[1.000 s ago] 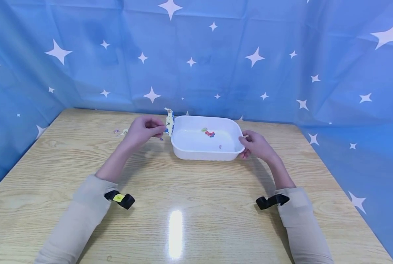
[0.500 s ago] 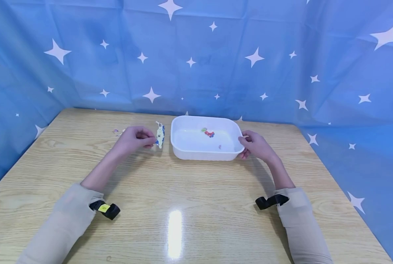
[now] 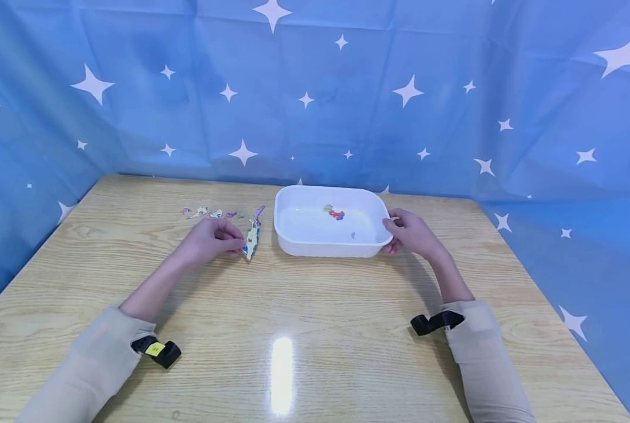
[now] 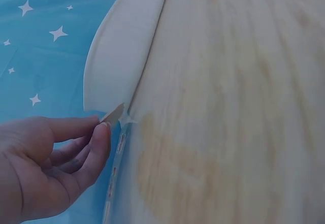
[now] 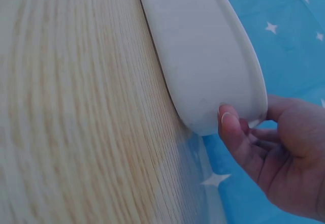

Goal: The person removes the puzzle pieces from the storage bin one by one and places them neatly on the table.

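Observation:
My left hand (image 3: 209,239) pinches a thin, flat cream-and-blue cut-out piece (image 3: 251,239) between thumb and forefinger, left of the white plastic tub (image 3: 330,249). Edge-on in the left wrist view, that piece (image 4: 115,113) looks brownish. A purple piece (image 3: 260,211) lies just behind it on the table. At the tub's right end, my right hand (image 3: 412,232) grips the rim, thumb against the outer wall in the right wrist view. Inside the tub lie a red-and-blue piece (image 3: 337,215), a green bit (image 3: 327,208) and a tiny pinkish piece (image 3: 353,235).
Several small flat pieces (image 3: 216,214) form a row on the wooden table (image 3: 346,329) behind my left hand. A blue curtain with white stars (image 3: 325,117) hangs along the table's back edge and sides. Black straps with wrist cameras (image 3: 156,349) sit on both sleeves.
My left hand has moved away from the tub, left and toward me, carrying the cream-and-blue piece. More of the row of pieces now shows. The right hand and tub have stayed put.

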Available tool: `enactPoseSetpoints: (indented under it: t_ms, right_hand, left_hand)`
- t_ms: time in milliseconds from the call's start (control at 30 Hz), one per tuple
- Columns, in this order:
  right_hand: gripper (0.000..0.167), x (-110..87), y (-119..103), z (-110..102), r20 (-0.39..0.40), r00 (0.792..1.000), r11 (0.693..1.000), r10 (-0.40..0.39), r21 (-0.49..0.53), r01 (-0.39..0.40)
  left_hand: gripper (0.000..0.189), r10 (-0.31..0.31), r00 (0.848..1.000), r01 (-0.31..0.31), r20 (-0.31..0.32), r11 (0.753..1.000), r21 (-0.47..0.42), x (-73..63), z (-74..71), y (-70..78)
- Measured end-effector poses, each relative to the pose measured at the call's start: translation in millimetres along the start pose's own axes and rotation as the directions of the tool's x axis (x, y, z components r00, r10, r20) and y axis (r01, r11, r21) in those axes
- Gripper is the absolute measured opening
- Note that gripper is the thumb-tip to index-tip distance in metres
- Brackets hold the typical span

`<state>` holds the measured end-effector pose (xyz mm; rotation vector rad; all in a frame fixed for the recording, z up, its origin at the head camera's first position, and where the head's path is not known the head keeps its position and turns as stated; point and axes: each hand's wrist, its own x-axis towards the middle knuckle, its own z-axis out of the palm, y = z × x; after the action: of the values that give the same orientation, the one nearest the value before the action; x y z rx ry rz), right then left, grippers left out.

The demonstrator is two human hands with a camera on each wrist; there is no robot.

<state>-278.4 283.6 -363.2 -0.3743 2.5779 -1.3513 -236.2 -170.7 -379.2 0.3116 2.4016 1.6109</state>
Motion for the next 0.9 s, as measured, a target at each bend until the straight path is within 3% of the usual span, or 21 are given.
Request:
enactPoseSetpoints:
  t_ms: [233, 500, 900]
  right_hand:
    - [0.046, -0.2, 0, 0, 0.0, 1.0, 1.0, -0.001, -0.004, 0.001]
    - [0.048, -0.4, -1, -1, 0.003, 1.0, 1.0, 0.006, -0.011, -0.006]
    - [0.048, -1.9, -3, -1, 0.013, 1.0, 1.0, 0.008, 0.001, -0.008]
  left_hand:
    - [0.017, -0.014, 1.0, 0.012, 0.02, 0.994, 0.113, -4.6, 0.6, 1.7]
    - [0.016, -0.038, 0.999, 0.029, 0.036, 0.97, 0.241, -4.5, 0.9, 2.8]
    - [0.019, -0.098, 0.99, 0.068, 0.099, 0.96, 0.273, -5.8, -2.7, 11.0]
